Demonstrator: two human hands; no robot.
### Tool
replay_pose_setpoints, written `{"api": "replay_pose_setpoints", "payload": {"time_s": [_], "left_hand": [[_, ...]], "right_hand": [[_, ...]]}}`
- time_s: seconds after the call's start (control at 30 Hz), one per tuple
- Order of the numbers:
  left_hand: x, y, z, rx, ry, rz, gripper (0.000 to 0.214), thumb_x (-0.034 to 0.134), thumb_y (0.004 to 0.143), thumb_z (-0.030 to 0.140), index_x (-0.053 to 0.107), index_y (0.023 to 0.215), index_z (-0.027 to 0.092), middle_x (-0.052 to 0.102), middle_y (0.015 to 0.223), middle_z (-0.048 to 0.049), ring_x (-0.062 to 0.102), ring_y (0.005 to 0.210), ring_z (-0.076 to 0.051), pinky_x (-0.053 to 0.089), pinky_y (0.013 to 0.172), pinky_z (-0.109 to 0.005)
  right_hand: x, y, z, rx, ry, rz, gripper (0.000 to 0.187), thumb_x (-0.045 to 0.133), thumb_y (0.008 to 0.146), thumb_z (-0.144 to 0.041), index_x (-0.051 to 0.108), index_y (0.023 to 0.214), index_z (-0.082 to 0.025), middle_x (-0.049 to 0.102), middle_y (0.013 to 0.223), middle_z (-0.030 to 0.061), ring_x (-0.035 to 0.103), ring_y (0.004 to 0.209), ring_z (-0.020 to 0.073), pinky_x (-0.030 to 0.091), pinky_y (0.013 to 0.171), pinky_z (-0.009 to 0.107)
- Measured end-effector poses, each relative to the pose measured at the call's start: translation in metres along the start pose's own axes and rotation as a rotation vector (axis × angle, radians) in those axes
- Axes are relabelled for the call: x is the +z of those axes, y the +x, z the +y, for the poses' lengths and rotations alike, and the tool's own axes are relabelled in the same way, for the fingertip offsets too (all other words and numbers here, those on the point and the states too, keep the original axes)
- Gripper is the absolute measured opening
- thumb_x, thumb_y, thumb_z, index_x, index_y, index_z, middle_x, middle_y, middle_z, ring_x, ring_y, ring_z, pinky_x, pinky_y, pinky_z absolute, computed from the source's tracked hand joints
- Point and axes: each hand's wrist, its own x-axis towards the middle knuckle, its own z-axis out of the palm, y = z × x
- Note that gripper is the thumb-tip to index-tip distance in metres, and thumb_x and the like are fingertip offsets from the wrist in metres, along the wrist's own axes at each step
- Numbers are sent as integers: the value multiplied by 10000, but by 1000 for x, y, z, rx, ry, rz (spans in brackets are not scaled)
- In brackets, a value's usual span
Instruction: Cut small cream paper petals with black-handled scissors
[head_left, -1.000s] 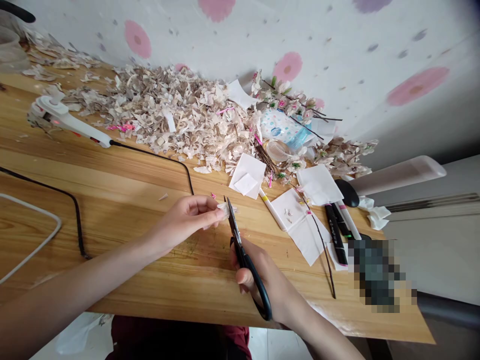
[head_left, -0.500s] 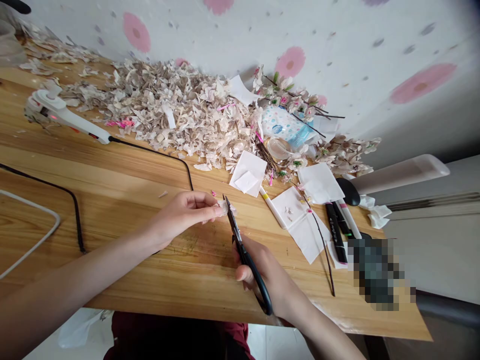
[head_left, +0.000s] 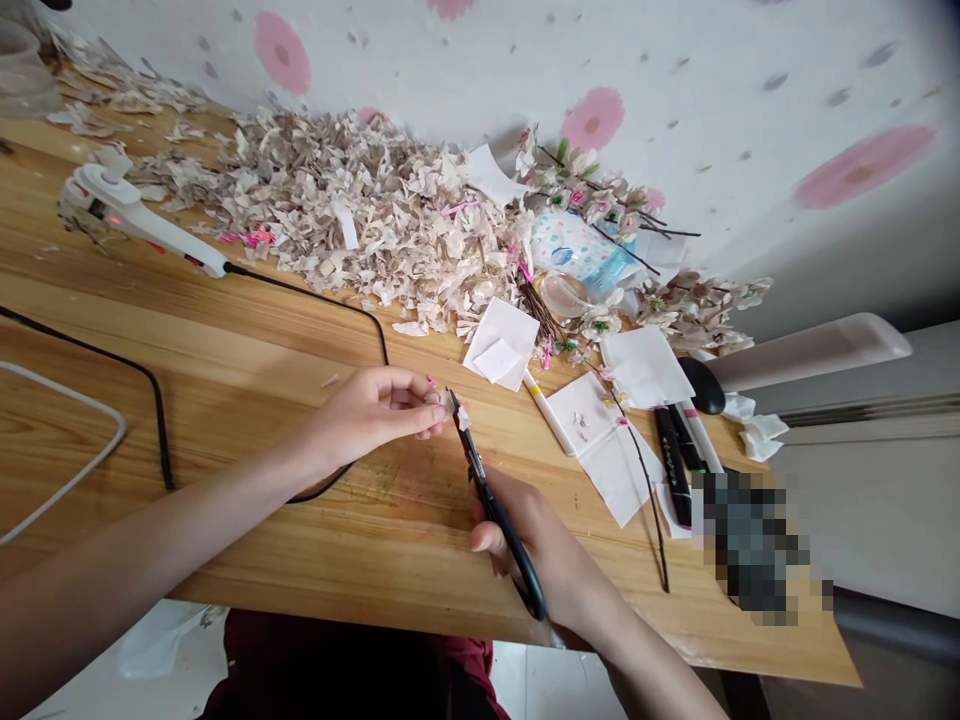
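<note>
My left hand (head_left: 371, 415) pinches a small pale paper petal (head_left: 453, 407) between thumb and fingertips, with a speck of pink at its edge. My right hand (head_left: 521, 530) grips a pair of black-handled scissors (head_left: 501, 520), with the steel blades (head_left: 466, 448) pointing up at the petal. The blade tips are right beside the petal, and I cannot tell whether they touch it. A white square of paper (head_left: 604, 450) with a few tiny scraps on it lies to the right of the scissors.
A large heap of cut paper petals (head_left: 360, 220) covers the wooden table's (head_left: 247, 420) back edge. A white glue gun (head_left: 127, 210) and its black cord lie left. Blossom sprigs (head_left: 592, 190), white paper squares, markers (head_left: 673, 465) and a dark wire stem (head_left: 651, 500) lie right.
Both hands and the scissors sit slightly higher in the view, and the blades look more closed. The whole scene has shifted slightly with my head.
</note>
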Motion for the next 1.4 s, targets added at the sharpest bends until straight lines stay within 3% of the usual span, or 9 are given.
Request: {"api": "replay_pose_setpoints", "payload": {"time_s": [0.3, 0.6, 0.87, 1.07, 1.4], "left_hand": [[-3, 1, 3, -31, 5, 17, 182, 756, 696, 322, 678, 695, 158, 632, 694, 5, 541, 650, -118, 427, 656, -253], [-1, 2, 1, -121, -193, 23, 165, 792, 653, 306, 722, 735, 181, 695, 845, -27, 562, 714, -124, 444, 680, -249], [-1, -1, 3, -106, -253, -22, 89, 710, 768, 224, 689, 731, 146, 715, 759, -1, 602, 707, -101, 457, 705, -224], [1, -6, 9, -94, -239, -4, 114, 703, 750, 146, 619, 672, 149, 689, 665, 41, 576, 618, -71, 447, 666, -208], [1, -2, 4, -71, -132, -84, 126, 733, 726, 208, 635, 668, 156, 674, 674, 20, 599, 679, -109, 449, 695, -234]], "right_hand": [[2, -2, -4, 12, -9, 24, 678, 368, 759, -835, 525, 825, -179, 472, 635, -15, 454, 615, 155, 381, 550, 249], [2, -1, -1, 21, 9, 52, 611, 407, 768, -817, 439, 728, -208, 424, 590, -27, 443, 604, 158, 369, 552, 255], [-2, -3, 0, -3, -11, -34, 623, 362, 778, -823, 436, 760, -204, 446, 642, -24, 414, 607, 146, 351, 566, 255], [-2, -10, -3, -78, -62, -104, 663, 218, 802, -831, 432, 786, -203, 461, 726, 1, 396, 651, 155, 337, 596, 271], [-3, -7, -6, -80, -65, -39, 634, 276, 800, -820, 449, 803, -209, 454, 714, -4, 404, 631, 155, 402, 643, 290]]}}
